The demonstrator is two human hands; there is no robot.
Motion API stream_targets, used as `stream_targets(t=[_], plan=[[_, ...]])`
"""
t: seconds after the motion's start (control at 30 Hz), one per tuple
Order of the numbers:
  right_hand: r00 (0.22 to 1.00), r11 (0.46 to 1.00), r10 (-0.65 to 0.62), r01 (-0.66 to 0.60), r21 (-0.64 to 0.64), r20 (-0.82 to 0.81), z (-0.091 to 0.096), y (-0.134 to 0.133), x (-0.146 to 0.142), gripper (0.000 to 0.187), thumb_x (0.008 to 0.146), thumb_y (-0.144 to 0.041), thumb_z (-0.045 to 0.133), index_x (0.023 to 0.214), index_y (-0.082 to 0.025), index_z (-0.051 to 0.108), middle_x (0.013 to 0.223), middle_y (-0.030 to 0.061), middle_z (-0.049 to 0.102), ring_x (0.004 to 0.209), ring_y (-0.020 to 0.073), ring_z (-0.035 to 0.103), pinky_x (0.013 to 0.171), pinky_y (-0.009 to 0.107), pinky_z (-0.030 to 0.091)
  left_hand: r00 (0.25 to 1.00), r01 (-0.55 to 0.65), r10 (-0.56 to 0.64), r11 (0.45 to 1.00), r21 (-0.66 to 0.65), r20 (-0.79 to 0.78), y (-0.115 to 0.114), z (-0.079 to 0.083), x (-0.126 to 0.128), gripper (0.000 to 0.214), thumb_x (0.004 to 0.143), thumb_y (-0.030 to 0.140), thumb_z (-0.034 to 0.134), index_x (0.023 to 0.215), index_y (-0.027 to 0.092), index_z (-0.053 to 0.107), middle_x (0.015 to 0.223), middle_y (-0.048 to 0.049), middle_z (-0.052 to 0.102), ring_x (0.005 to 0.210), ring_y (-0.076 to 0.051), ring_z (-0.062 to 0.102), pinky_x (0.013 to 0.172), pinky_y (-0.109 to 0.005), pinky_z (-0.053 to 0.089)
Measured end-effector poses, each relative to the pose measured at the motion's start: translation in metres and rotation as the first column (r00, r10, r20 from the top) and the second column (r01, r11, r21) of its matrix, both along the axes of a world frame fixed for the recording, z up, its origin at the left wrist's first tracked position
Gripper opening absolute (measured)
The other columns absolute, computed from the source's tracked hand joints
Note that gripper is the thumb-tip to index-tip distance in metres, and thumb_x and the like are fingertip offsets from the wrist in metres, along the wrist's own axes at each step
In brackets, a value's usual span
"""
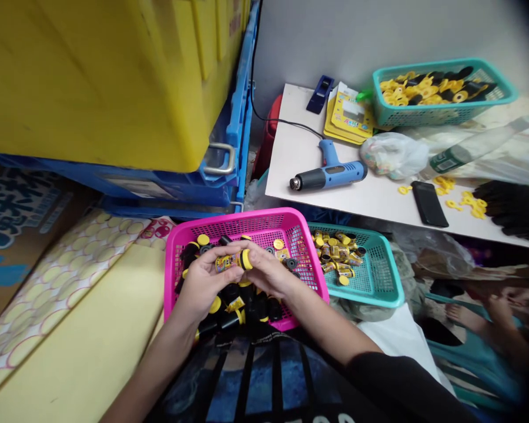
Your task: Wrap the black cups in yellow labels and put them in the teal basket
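Grip: left hand [203,285] and right hand [271,273] both pinched on one small tube [230,261]. The left fingers are on its yellow-labelled body and the right fingers on its yellow-and-black cap end. It is held level above the middle of the pink basket.

- Yellow crate [114,76]: upper left, stacked on a blue crate [167,188].
- Surface [291,153]: white, to the right.
- Pink basket [229,218]: under the hands, holding many black tubes [247,305] with yellow caps, mostly unlabelled.
- Low teal basket [390,288]: just beside the pink basket's right wall, holding a smaller heap of labelled tubes [337,252].
- Far teal basket [445,114]: far right corner of the surface, holding yellow and black parts.
- Heat gun [330,172]: blue, lying on its side towards the left edge of the surface.
- Phone [429,203]: dark, at the front edge of the surface.

Progress, as judged: the labelled heap is the lesser lot, and most tubes look unlabelled as yet.
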State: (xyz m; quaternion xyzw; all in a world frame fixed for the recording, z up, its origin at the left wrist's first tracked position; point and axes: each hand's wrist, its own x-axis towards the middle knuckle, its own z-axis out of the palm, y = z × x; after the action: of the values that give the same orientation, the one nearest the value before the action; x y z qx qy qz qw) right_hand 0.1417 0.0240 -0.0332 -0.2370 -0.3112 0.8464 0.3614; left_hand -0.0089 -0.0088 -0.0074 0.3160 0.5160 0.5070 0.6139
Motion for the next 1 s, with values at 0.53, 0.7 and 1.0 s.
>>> stream_targets(t=[0.53,0.7,1.0], plan=[[1.000,1.000,-0.022,0.022,0.020,-0.001,-0.011,-0.001,-0.001,0.040,0.071,-0.051,0.078,0.092,-0.022,0.060,0.084,-0.0030,0.062,0.073,0.0104,0.058,0.074,0.024,0.045,0.986,-0.006,0.013,0.999,0.040,-0.167,-0.004,-0.001,0.006,0.035,0.056,0.027,0.088,0.087,0.019,0.074,0.089,-0.0044,0.077,0.080,-0.018,0.072,0.076,-0.029,0.059],[0.984,0.986,-0.071,0.045,0.161,0.162,-0.007,-0.005,0.004,0.047,0.078,-0.056,0.069,0.111,-0.025,0.059,0.103,0.0027,0.061,0.086,0.0154,0.060,0.077,0.030,0.049,0.986,0.000,-0.006,0.999,-0.035,-0.167,-0.003,0.007,0.009,0.039,0.062,0.035,0.085,0.096,0.018,0.074,0.098,-0.0075,0.076,0.086,-0.021,0.072,0.079,-0.031,0.060],[0.954,0.941,-0.229,0.166,0.295,0.194,-0.002,-0.002,0.012,0.047,0.067,-0.039,0.083,0.110,-0.028,0.066,0.100,0.0014,0.069,0.089,0.0171,0.065,0.081,0.034,0.056,0.999,0.008,-0.003,0.991,-0.132,0.040,-0.012,0.010,-0.005,0.036,0.070,0.034,0.081,0.104,0.024,0.076,0.112,-0.0080,0.075,0.094,-0.023,0.073,0.073,-0.027,0.062]])
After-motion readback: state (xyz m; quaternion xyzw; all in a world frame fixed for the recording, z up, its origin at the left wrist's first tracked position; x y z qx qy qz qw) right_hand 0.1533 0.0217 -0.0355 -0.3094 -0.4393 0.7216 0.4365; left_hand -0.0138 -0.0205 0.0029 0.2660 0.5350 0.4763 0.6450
